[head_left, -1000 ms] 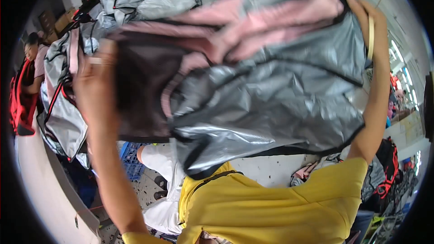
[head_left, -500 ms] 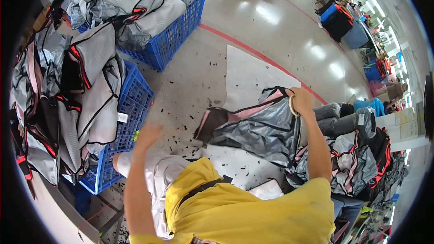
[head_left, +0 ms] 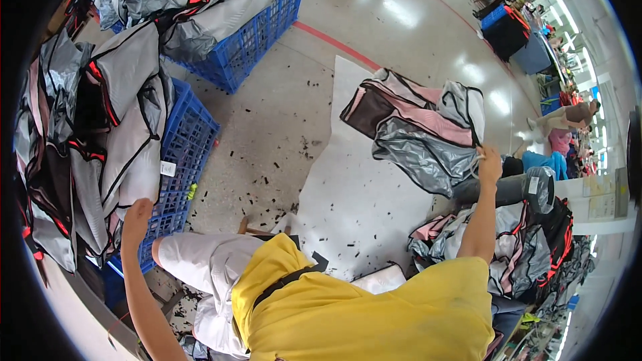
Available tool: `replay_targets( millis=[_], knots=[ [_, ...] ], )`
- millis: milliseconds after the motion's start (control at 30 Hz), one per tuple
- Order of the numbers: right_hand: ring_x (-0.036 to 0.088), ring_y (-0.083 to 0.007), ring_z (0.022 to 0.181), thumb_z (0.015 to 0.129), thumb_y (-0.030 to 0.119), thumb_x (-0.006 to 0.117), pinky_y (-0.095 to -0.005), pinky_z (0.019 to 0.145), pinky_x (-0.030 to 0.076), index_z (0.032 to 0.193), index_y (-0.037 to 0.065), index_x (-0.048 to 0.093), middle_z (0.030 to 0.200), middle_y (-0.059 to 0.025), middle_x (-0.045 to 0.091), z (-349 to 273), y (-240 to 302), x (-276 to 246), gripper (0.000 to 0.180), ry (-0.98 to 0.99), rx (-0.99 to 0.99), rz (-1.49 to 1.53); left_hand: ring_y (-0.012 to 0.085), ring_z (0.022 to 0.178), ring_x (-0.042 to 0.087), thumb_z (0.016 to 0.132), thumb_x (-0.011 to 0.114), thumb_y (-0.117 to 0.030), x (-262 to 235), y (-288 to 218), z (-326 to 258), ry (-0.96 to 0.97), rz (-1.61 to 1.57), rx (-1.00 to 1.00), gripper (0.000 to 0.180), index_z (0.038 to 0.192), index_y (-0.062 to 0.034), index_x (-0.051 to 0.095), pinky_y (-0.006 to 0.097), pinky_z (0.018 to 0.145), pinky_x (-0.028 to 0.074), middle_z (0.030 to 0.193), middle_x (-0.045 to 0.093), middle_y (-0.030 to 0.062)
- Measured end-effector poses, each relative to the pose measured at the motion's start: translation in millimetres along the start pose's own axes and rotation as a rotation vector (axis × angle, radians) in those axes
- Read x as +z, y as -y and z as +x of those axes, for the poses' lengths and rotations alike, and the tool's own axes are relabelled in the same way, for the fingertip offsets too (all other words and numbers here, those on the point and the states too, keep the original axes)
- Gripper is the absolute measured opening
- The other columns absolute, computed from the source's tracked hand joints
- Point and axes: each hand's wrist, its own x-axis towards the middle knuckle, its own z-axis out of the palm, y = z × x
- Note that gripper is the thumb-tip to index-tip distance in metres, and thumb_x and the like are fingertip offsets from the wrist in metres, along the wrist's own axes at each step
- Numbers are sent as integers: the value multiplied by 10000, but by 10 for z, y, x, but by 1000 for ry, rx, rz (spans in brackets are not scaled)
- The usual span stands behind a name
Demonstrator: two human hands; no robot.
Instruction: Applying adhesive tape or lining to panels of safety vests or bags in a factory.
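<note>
Head view: from where I stand, the worker in the yellow shirt (head_left: 374, 314) and pale shorts (head_left: 207, 261) has both arms spread wide. Out to the right, the right hand (head_left: 490, 164) has its fingers closed on the near right corner of a bag (head_left: 424, 134), which spreads out ahead of it, silver, pink and dark brown with black edging. That bag is above the white sheet (head_left: 381, 207) on the floor (head_left: 267, 120), over its far right part; whether it touches the sheet, I cannot tell. A pale bangle (head_left: 473, 166) circles the right wrist.

Off to the left, the left hand (head_left: 137, 219) is at the near edge of the pile (head_left: 130, 167) in the near crate (head_left: 194, 150), fingers by a pale grey panel (I cannot tell whether they grip it or only rest there). A white tag (head_left: 168, 168) hangs on that crate's side. Just beyond stands the far crate (head_left: 264, 40), also blue, heaped with more grey and silver pieces.

Black scraps (head_left: 266, 181) are strewn over the floor and the sheet. Near the right arm sits a heap (head_left: 515, 227) of silver, pink and red-trimmed pieces, with dark rolls (head_left: 495, 189) just behind it.
</note>
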Motion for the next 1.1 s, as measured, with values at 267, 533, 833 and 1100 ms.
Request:
replay_targets(
  millis=[267, 533, 833, 1100],
  knots=[
    [688, -392, 819, 1069, 370, 602, -465, 749, 512, 1054, 13, 758, 897, -236, 731, 313, 331, 276, 389, -62, 205, 387, 148, 898, 666, 1088, 585, -414, 240, 553, -710, -93, -264, -152, 472, 1255, 19, 672, 331, 766, 516, 1016, 727, 56],
    [557, -49, 696, 1054, 418, 654, -242, 597, 432, 1144, 61, 746, 868, 29, 682, 76, 4313, 142, 380, 493, 178, 1566, 175, 861, 673, 1058, 625, -303, 554, 486, -1801, -550, -458, -111, 343, 1155, 5, 742, 358, 796, 542, 961, 758, 83],
    [642, -113, 903, 1027, 319, 731, -264, 786, 523, 1261, -8, 691, 983, -23, 692, -790, 8433, -1975, 404, 714, -1259, 1593, 262, 949, 742, 1028, 681, -253, 1172, 1031, -3254, -971, -729, -435, 299, 1173, 3, 739, 354, 862, 561, 1025, 775, 177],
    [709, -401, 1115, 864, 677, 746, -495, 918, 554, 1218, -6, 720, 1178, -245, 733, -1169, 10906, -4413, 769, -53, -1645, 752, 86, 674, 600, 1092, 558, -266, 2808, 1362, -4482, -1578, -982, -1001, 317, 943, -22, 695, 244, 575, 439, 788, 674, 16]
  ],
)
